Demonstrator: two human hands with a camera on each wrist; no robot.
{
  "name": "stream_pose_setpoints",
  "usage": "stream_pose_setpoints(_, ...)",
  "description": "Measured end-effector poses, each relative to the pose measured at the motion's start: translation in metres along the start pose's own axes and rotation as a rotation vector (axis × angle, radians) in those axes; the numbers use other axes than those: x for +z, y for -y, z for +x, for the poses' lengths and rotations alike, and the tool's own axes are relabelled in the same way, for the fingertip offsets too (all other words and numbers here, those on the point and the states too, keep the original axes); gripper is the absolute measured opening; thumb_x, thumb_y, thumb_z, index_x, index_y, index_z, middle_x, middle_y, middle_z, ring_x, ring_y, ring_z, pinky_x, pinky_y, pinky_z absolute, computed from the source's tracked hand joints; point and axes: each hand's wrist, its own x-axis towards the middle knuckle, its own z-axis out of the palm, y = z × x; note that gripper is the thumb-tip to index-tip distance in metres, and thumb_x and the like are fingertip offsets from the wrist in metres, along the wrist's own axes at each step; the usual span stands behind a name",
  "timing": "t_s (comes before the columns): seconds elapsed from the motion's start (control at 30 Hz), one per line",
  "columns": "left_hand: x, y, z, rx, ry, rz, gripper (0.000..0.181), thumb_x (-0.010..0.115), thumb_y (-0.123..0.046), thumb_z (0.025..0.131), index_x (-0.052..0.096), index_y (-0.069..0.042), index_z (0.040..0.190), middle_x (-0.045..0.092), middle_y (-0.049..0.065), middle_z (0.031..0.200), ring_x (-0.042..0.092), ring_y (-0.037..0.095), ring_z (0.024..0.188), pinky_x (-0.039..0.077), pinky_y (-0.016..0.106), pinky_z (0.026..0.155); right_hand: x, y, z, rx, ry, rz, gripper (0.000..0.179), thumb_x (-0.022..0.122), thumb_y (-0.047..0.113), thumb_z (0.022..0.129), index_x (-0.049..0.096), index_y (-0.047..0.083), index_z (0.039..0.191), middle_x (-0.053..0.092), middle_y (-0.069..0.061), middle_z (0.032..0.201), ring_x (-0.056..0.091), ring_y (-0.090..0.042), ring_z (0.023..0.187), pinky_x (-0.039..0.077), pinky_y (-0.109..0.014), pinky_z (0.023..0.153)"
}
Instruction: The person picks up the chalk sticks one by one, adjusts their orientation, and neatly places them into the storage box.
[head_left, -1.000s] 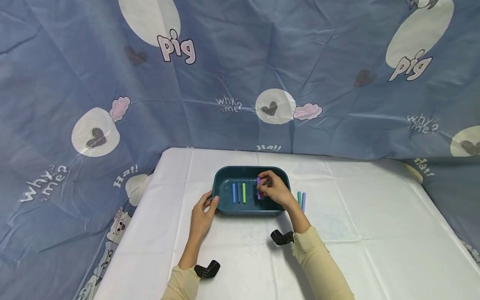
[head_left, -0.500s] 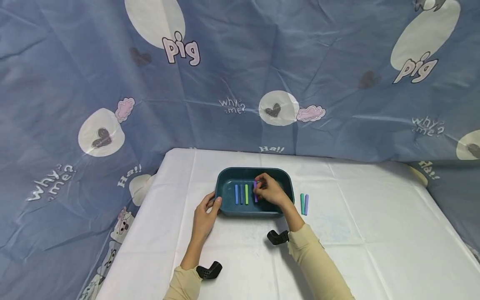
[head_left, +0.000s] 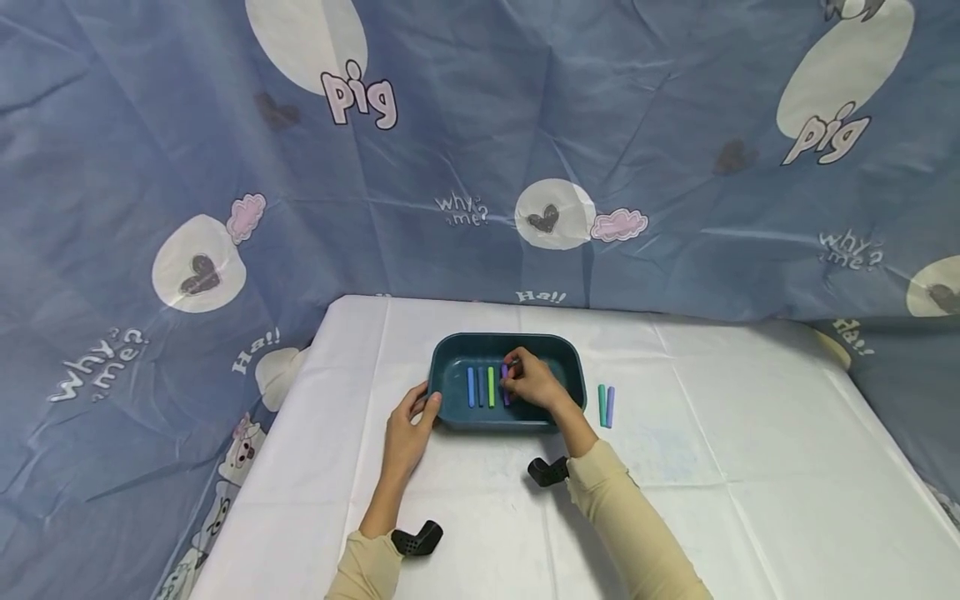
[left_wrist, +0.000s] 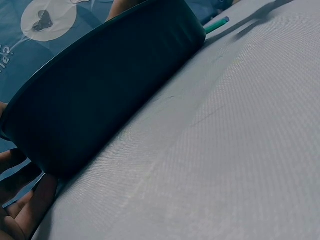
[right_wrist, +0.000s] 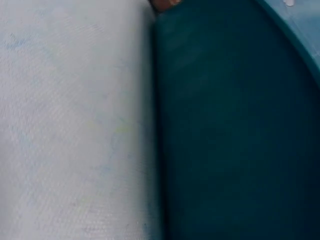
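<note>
In the head view a dark teal plastic box [head_left: 540, 426] stands on the table. My left hand [head_left: 407, 433] grips its left end, thumb at the front corner and fingers along the side; the left wrist view shows fingertips [left_wrist: 47, 192] at the box's lower corner. Inside the box my right hand [head_left: 536, 385] pinches a purple chalk stick [head_left: 505, 375], partly covered by the fingers. To its left lie a lime green chalk stick [head_left: 491, 387], a dark blue chalk stick [head_left: 481, 388] and a brighter blue chalk stick [head_left: 471, 387], roughly parallel. The right wrist view shows mostly the box's outer wall [right_wrist: 225, 125].
Right of the box, a green chalk stick [head_left: 602, 406] and a lavender chalk stick [head_left: 611, 407] lie side by side on the white tablecloth [head_left: 780, 433]. Faint coloured smudges mark the cloth. A blue printed curtain [head_left: 465, 158] hangs behind the table.
My right hand has moved left inside the box with the purple chalk stick, bringing it close beside the lime green one. The left hand stays at the box's left end.
</note>
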Motion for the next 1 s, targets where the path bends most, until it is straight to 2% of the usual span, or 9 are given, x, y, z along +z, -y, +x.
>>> stream_pose_setpoints(0.17,0.0,-0.001,0.001,0.0,0.002,-0.023,0.05,0.06,-0.052,0.087,0.058,-0.021,0.127,0.068,0.004,0.115,0.064,0.017,0.108,0.054,0.023,0.081,0.004,0.004,0.003,0.004,-0.048,-0.131,0.035,0.07,0.005,0.081,0.053,0.002,0.112,0.061,-0.008,0.084,0.059,-0.013,0.065,0.052,-0.025,0.059)
stream_pose_setpoints(0.27,-0.001,-0.001,0.003,0.01,0.002,-0.023,0.051,0.06,-0.052,0.087,0.058,-0.021,0.127,0.068,0.004,0.115,0.064,0.017,0.108,0.054,0.023,0.081,0.004,0.007,0.005,0.004,-0.074,-0.207,0.034,0.071,0.01,0.081,0.055,0.005,0.111,0.063,-0.008,0.085,0.06,-0.014,0.067,0.048,-0.025,0.061)
stream_pose_setpoints(0.47,0.0,-0.001,0.003,0.016,0.003,-0.007,0.049,0.059,-0.051,0.088,0.057,-0.022,0.128,0.067,0.004,0.118,0.064,0.017,0.11,0.054,0.03,0.085,0.006,0.007,0.006,0.024,-0.07,-0.267,0.034,0.071,0.012,0.082,0.055,0.007,0.111,0.065,-0.009,0.088,0.061,-0.017,0.074,0.047,-0.028,0.065)
stream_pose_setpoints(0.77,0.001,0.002,-0.002,0.006,-0.003,0.012,0.05,0.058,-0.051,0.089,0.057,-0.022,0.129,0.068,0.005,0.116,0.064,0.018,0.11,0.053,0.035,0.089,0.012,0.004,0.006,-0.011,-0.063,-0.39,0.031,0.071,0.011,0.082,0.057,0.005,0.11,0.062,-0.007,0.085,0.057,-0.018,0.076,0.046,-0.034,0.068)
stream_pose_setpoints(1.0,0.002,0.001,-0.002,0.02,-0.007,0.003,0.051,0.059,-0.048,0.089,0.057,-0.018,0.13,0.069,0.01,0.114,0.064,0.023,0.11,0.053,0.035,0.088,0.012,0.006,0.005,-0.002,-0.075,-0.404,0.031,0.07,0.011,0.082,0.057,0.006,0.109,0.062,-0.008,0.087,0.057,-0.02,0.078,0.047,-0.036,0.07)
